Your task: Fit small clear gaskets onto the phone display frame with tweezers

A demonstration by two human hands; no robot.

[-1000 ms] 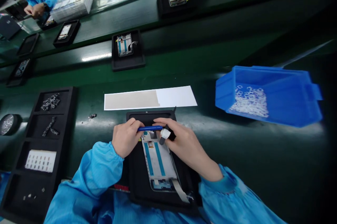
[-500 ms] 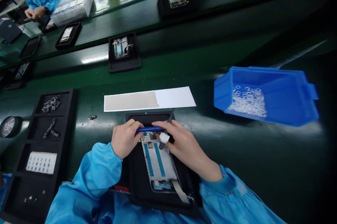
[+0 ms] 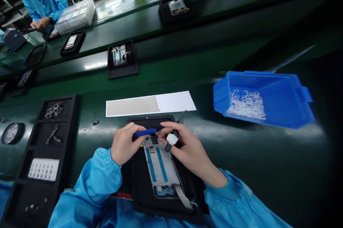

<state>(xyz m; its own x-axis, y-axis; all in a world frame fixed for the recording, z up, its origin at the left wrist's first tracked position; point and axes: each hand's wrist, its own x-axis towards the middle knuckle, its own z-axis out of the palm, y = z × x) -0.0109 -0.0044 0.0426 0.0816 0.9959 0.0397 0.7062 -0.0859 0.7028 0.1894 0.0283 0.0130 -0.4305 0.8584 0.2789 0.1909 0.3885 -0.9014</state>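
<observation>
A phone frame [image 3: 162, 169] with two blue strips lies in a black tray [image 3: 139, 185] right in front of me. My left hand [image 3: 124, 144] is closed on a blue tool [image 3: 144, 133] laid across the frame's top end. My right hand [image 3: 184, 147] is closed around a thin black tool [image 3: 178, 125] with a white band, its fingertips meeting the blue tool's tip over the frame's top. A flat cable hangs from the frame's lower end.
A blue bin [image 3: 262, 97] of small clear parts sits right. A white and tan sheet [image 3: 150, 104] lies behind the tray. A black compartment tray [image 3: 40, 149] with small parts stands left. More trays with frames ride the belt behind; a person in blue works far left.
My hands stay on the frame's top; my right fingertips have closed in toward the blue tool. The tray on the belt behind has drifted left.
</observation>
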